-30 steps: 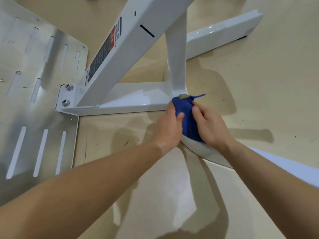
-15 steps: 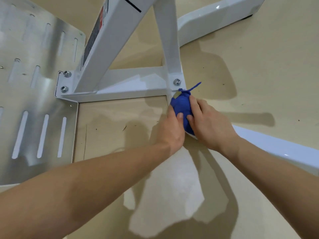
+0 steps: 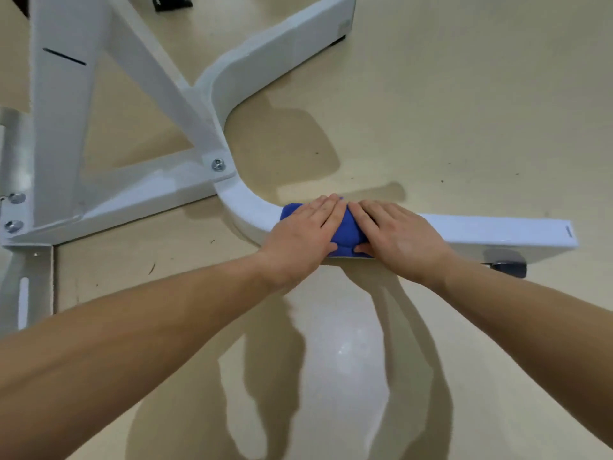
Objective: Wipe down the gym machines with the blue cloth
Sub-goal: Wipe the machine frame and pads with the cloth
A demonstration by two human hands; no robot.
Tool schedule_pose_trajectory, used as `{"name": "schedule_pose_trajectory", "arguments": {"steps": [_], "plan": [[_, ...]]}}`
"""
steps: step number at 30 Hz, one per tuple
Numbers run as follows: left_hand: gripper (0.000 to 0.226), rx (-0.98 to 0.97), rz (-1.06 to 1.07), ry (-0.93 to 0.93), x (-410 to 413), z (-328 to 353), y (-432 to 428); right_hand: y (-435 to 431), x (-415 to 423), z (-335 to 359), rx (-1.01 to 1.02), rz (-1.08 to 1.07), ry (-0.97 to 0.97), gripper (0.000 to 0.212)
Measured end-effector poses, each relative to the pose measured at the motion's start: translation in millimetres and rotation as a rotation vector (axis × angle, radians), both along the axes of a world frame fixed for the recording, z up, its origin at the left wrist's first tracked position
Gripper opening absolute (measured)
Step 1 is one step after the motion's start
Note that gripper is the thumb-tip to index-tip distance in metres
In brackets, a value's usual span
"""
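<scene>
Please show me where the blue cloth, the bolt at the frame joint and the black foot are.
blue cloth (image 3: 347, 229), head view, on its exposed middle fold.
bolt (image 3: 218, 165), head view, on its head.
black foot (image 3: 509, 269), head view, on its visible side.

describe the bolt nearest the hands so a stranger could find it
On the white machine frame, follow the curved leg left from the blue cloth. The bolt sits where the crossbar meets that curve. It stands alone; the other two bolts pair up far left.
</scene>
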State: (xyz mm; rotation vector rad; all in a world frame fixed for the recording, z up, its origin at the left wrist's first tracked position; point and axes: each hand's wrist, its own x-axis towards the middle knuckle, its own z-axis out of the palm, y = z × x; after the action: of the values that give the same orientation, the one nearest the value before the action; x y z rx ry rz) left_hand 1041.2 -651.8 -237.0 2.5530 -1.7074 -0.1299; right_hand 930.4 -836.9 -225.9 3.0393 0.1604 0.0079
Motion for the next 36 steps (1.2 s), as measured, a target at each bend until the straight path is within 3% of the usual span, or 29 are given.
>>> {"name": "schedule_pose_trajectory", "arguments": {"steps": [2,4,6,11,14,18,22,32,36], "plan": [[0.058,-0.050,-0.024,0.088,-9,16,-27,-19,-18,6,0.020,-0.071,0.014,0.060],[0.033,-0.099,-0.078,0.107,-25,33,-45,-30,-37,14,0.027,-0.180,0.021,0.039],[0.025,-0.029,-0.056,0.105,-40,45,-50,-31,-55,26,0.030,-0.305,0.020,0.025],[0.036,0.346,0.179,0.355,-76,81,-7,7,-113,72,0.136,-0.516,0.219,0.025],[0.039,0.656,0.144,0.344,-101,121,33,30,-145,119,0.206,-0.525,0.332,0.027],[0.040,0.849,0.113,0.403,-130,200,58,46,-174,208,0.233,-0.456,0.463,0.027],[0.038,0.811,0.157,0.415,-149,301,50,45,-188,314,0.275,-0.427,0.508,0.024],[0.030,0.609,0.457,0.540,-203,596,-8,-11,-238,604,0.474,-0.637,0.426,0.016],[0.023,0.526,0.531,0.585,-222,687,-37,-46,-266,694,0.511,-0.711,0.390,0.022]]}}
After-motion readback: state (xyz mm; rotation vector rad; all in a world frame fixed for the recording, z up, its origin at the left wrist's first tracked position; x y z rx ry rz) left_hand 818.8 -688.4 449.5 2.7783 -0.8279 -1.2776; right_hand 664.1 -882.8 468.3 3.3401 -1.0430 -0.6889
